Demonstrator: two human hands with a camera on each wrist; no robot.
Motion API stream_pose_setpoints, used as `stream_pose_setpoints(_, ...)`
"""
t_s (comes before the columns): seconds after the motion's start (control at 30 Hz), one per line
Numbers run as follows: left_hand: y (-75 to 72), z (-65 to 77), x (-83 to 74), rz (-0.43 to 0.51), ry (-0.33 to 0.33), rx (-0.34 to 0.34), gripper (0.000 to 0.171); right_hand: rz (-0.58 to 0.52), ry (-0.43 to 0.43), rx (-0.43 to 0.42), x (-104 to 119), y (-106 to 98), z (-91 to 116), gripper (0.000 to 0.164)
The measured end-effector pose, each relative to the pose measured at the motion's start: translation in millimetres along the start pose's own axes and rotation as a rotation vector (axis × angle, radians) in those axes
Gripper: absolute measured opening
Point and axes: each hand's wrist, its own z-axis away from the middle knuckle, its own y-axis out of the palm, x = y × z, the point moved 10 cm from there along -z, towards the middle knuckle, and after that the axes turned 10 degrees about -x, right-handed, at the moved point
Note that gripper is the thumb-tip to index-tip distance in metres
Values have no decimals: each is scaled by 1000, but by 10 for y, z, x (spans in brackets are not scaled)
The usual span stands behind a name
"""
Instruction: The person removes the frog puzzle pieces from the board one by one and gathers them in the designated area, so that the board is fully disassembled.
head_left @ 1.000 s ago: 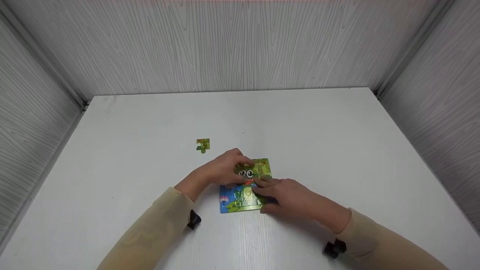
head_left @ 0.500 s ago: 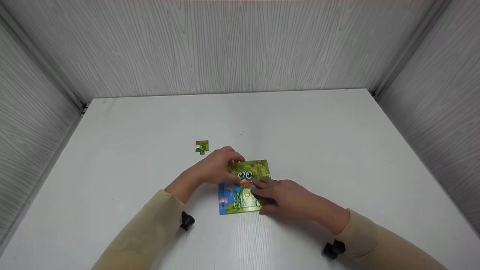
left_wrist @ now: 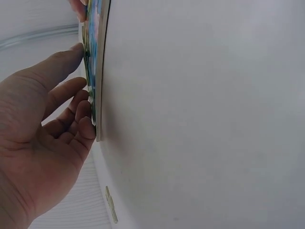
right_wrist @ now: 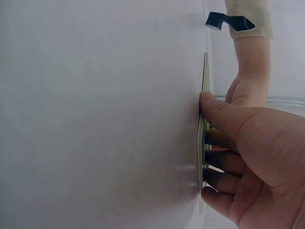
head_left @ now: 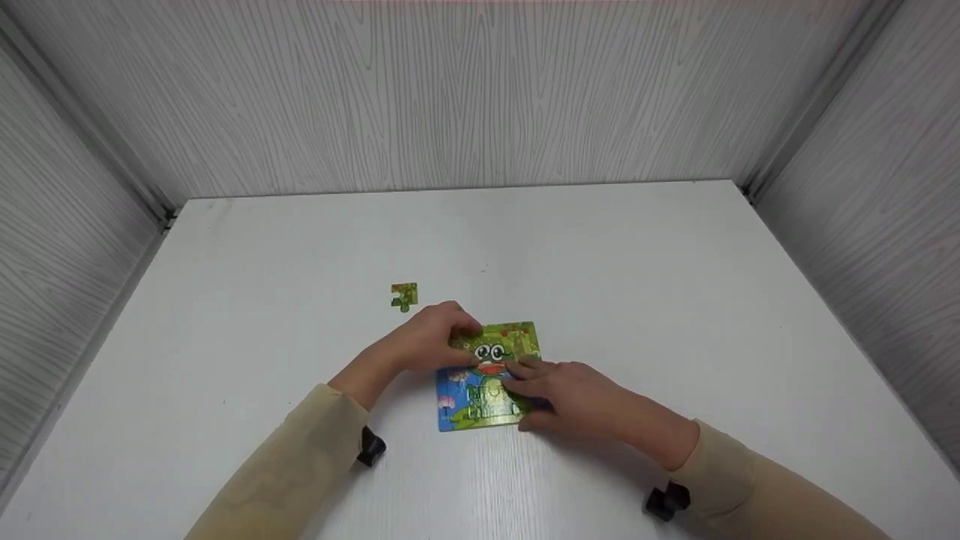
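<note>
A square jigsaw puzzle (head_left: 491,409) with a green cartoon frog on blue and green lies on the white table. My left hand (head_left: 427,337) is at its upper left part, thumb and fingertips touching the picture. In the left wrist view, the fingers of the left hand (left_wrist: 47,129) bend loosely against the puzzle's face (left_wrist: 93,62). My right hand (head_left: 574,397) holds the puzzle's right side. From the right wrist view, the thumb of the right hand (right_wrist: 267,157) sits at the puzzle's edge (right_wrist: 200,143) and the other fingers rest on its face. These fingers hide the lower right of the picture.
A loose green puzzle piece (head_left: 405,295) lies on the table (head_left: 637,262) behind my left hand. Pale wood-grain panels (head_left: 465,97) stand along the back and both sides. Each sleeve cuff carries a small black device, the left one (head_left: 371,448) near the table's front.
My left hand has slid left across the puzzle, uncovering the frog's eyes and mouth. The right hand stays in place. The head view has shifted slightly.
</note>
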Motion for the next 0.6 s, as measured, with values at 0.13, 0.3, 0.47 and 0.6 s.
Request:
stream_pose_setpoints(0.13,3,-8,5,-7,21,-4,44,-16,-3,-7,-2,-12,-8,61)
stream_pose_setpoints(0.3,-7,-16,5,2,22,-2,43,-22,13,1,-17,-23,-17,62)
stream_pose_setpoints(0.47,-21,-8,-11,14,15,1,41,-19,17,1,-39,-23,-24,62)
stream_pose_setpoints(0.6,-53,6,-24,30,10,-7,39,-11,-7,-6,-32,-23,-33,62)
